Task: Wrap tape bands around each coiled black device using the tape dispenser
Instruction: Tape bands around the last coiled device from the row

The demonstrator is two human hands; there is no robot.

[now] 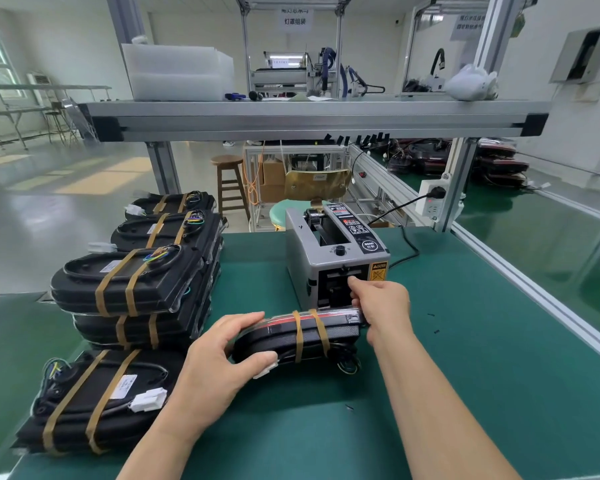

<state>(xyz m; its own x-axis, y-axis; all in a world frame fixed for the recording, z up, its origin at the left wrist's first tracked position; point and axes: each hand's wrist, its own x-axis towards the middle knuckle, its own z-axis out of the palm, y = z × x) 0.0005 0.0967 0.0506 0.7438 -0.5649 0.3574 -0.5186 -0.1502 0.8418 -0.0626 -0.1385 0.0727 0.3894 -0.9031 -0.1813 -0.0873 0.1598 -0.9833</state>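
Your device in work (274, 341) is black, tilted on its long edge just in front of the tape dispenser (305, 251), with two tan tape bands (298, 336) round its middle. The grey dispenser stands upright. Your finished devices (129, 282), each double-banded, lie stacked flat at left. One more banded device (94, 400) lies nearest you.

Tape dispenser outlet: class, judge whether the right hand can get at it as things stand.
Probably yes. The right hand is directly in front of the tape dispenser outlet, one finger raised to its opening and nothing between them, though the hand also holds the end of the black device.
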